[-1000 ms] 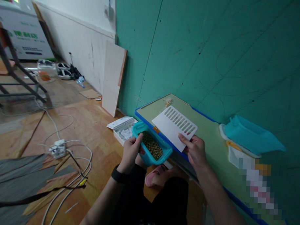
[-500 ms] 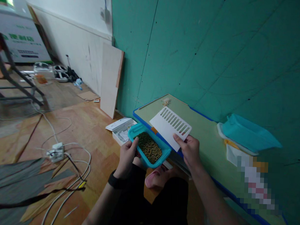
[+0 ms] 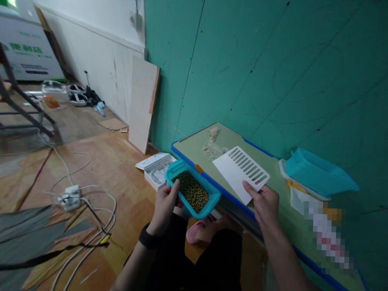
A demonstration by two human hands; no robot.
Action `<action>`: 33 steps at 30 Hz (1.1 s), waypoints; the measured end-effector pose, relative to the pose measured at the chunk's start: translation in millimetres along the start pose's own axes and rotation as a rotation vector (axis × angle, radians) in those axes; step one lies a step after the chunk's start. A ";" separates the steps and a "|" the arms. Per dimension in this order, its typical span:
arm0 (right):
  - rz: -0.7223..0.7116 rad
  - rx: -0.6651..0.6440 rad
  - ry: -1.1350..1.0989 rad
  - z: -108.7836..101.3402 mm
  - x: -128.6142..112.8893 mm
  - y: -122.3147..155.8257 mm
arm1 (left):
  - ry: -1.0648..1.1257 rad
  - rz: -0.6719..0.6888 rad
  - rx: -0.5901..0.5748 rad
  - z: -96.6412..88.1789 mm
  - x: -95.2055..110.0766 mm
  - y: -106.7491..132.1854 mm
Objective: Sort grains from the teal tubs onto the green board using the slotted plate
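Observation:
My left hand [image 3: 167,202] grips the near-left rim of a turquoise plastic tray [image 3: 213,202], with the thumb over the edge. Inside it lie green beans [image 3: 187,179] at one end and yellowish beans [image 3: 197,197] at the other. My right hand [image 3: 264,203] pinches a flat white plastic scraper [image 3: 233,174] that has a row of slots along one side. The scraper is above the table [image 3: 276,169]; whether it touches the surface I cannot tell. Beyond it, small pale grains or crumbs [image 3: 213,150] are spread on the tabletop.
A second turquoise tray [image 3: 322,171] leans by the green wall [image 3: 235,58], with yellow and white pieces beneath it. An open white box [image 3: 154,178] stands on the floor left of the table. Cables and a power strip [image 3: 71,197] lie further left.
My right hand has moved the scraper to the right, away from the turquoise tray. More of the pale grains on the table now show. My left hand and its tray have hardly moved.

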State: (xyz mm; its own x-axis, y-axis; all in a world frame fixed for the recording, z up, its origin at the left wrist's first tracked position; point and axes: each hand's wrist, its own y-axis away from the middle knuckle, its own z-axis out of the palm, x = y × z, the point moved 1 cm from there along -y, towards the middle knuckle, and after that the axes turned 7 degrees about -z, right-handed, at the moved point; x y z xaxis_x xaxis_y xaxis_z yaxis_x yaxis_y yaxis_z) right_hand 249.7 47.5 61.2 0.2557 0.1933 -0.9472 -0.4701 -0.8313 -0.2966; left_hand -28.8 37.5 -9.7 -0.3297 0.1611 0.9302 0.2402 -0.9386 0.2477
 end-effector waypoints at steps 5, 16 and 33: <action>-0.050 0.058 0.015 -20.0 1.6 0.6 | -0.011 -0.001 -0.026 2.0 4.5 2.2; -0.253 -0.023 0.349 38.2 -38.3 56.5 | -0.037 0.075 0.012 6.0 -0.4 1.4; -0.349 0.070 0.754 81.6 -43.3 23.1 | -0.053 0.095 0.015 7.8 -0.4 0.7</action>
State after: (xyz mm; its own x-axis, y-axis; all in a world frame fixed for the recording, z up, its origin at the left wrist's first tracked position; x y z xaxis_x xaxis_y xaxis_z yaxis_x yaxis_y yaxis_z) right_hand 158.8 62.5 85.5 0.8819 0.0120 -0.4712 -0.3040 -0.7495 -0.5881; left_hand -21.4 39.2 -7.7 -0.2564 0.0879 0.9626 0.2819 -0.9458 0.1614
